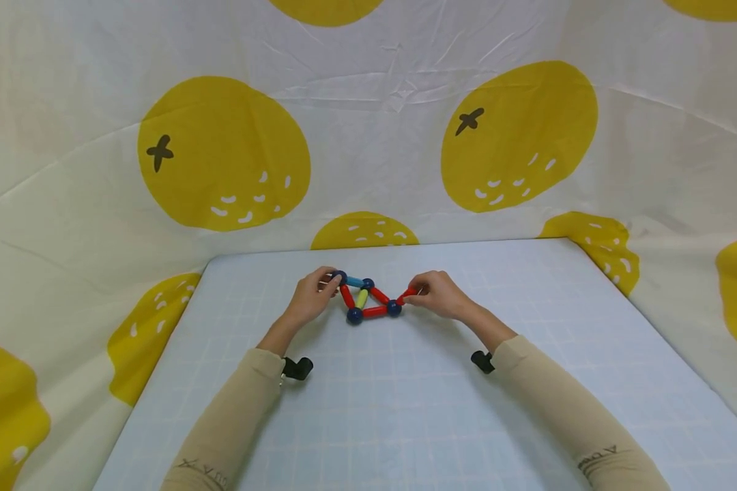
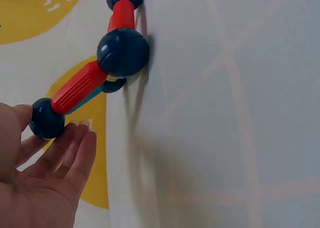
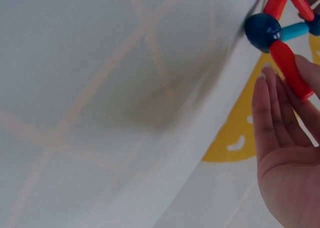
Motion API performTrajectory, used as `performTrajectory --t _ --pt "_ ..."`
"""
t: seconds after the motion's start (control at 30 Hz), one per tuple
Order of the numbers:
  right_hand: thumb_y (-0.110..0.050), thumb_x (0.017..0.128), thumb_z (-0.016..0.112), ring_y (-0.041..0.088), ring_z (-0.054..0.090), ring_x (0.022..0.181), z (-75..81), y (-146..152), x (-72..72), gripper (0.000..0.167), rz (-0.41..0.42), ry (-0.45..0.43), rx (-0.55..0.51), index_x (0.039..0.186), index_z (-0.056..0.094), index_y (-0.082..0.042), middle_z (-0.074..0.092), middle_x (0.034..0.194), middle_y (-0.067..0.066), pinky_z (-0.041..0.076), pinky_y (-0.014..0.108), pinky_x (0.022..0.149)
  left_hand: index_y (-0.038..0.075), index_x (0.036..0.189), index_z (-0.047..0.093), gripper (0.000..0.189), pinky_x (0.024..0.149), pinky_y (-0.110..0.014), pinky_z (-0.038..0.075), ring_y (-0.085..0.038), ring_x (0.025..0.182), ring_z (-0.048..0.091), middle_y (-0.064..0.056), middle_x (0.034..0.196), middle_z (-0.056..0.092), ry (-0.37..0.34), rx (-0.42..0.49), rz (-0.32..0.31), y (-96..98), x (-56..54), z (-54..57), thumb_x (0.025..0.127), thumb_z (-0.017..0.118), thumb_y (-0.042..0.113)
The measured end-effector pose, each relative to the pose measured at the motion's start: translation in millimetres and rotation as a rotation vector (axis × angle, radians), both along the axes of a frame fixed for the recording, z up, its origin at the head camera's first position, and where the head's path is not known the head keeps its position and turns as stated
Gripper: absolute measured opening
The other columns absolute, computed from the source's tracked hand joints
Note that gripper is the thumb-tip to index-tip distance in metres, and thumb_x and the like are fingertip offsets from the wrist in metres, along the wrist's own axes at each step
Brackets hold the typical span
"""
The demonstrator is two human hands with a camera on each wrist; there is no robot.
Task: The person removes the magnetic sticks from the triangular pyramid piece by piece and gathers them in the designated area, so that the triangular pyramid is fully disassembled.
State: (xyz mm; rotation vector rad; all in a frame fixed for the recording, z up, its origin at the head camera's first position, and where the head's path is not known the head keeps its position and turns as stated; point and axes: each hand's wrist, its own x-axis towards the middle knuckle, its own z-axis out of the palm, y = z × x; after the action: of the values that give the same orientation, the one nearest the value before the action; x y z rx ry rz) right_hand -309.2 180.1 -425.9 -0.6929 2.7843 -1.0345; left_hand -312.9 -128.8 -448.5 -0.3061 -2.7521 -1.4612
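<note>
A flat frame of magnetic building rods and dark blue balls spans the space between my hands. My left hand (image 1: 310, 296) pinches the far-left ball (image 2: 47, 119) between thumb and fingers. From that ball a red rod (image 1: 347, 296) leads to the near ball (image 1: 355, 316), and a light blue rod (image 1: 355, 281) to the far ball (image 1: 368, 284). A yellow-green rod (image 1: 362, 298) links those two. Two more red rods meet at the right-hand ball (image 3: 263, 33). My right hand (image 1: 443, 294) pinches another red rod (image 3: 290, 70), whose end sits against that ball.
The frame is over the far part of a table (image 1: 368, 402) with a pale grid cloth. Behind and beside it hangs a white curtain (image 1: 368, 157) with big yellow fruit prints. Black wrist-worn devices (image 1: 298, 369) show at both cuffs.
</note>
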Motion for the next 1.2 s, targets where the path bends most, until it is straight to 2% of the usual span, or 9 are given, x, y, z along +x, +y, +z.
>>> performTrajectory --t 0.3,0.57,0.9,1.07,1.2 --pt "-0.014 0.09 0.08 0.019 0.058 0.076 1.3 9.9 5.7 0.02 0.03 -0.034 0.017 0.104 0.077 -0.001 0.071 0.086 0.004 0.05 0.029 0.069 0.005 0.136 0.057 0.042 0.097 -0.044 0.054 -0.032 0.116 0.061 -0.017 0.125 0.065 -0.021 -0.114 -0.02 -14.7 8.7 1.2 0.106 0.057 0.035" --pt "-0.01 0.089 0.08 0.018 0.059 0.076 -2.2 15.2 -0.2 0.017 0.032 -0.012 0.069 0.102 0.078 -0.001 0.073 0.087 0.005 0.051 0.031 0.072 0.005 0.129 0.063 0.039 0.084 -0.037 0.057 -0.028 0.107 0.061 -0.013 0.119 0.067 -0.052 -0.163 -0.034 -24.1 16.9 1.6 0.104 0.061 0.036" --pt "-0.007 0.089 0.079 0.02 0.059 0.079 -6.4 21.4 -4.9 0.017 0.041 -0.011 0.145 0.103 0.078 0.001 0.074 0.089 0.008 0.051 0.034 0.076 0.0 0.124 0.067 0.039 0.081 -0.035 0.053 -0.023 0.094 0.061 -0.01 0.106 0.068 -0.084 -0.219 -0.105 -33.1 28.1 2.2 0.102 0.065 0.032" --pt "-0.007 0.089 0.079 0.019 0.059 0.079 -8.6 21.9 -5.8 0.016 0.063 -0.007 0.166 0.102 0.078 0.002 0.074 0.089 0.007 0.052 0.034 0.078 0.0 0.123 0.067 0.039 0.076 -0.032 0.053 -0.023 0.092 0.061 -0.01 0.105 0.068 -0.109 -0.234 -0.119 -34.2 31.3 1.4 0.102 0.065 0.032" --pt "-0.008 0.088 0.08 0.018 0.059 0.078 -10.0 22.1 -6.5 0.015 0.069 -0.014 0.168 0.101 0.078 0.001 0.073 0.087 0.005 0.051 0.033 0.076 -0.001 0.124 0.067 0.039 0.077 -0.033 0.053 -0.022 0.092 0.06 -0.009 0.104 0.068 -0.125 -0.249 -0.12 -34.5 32.8 0.3 0.102 0.065 0.031"
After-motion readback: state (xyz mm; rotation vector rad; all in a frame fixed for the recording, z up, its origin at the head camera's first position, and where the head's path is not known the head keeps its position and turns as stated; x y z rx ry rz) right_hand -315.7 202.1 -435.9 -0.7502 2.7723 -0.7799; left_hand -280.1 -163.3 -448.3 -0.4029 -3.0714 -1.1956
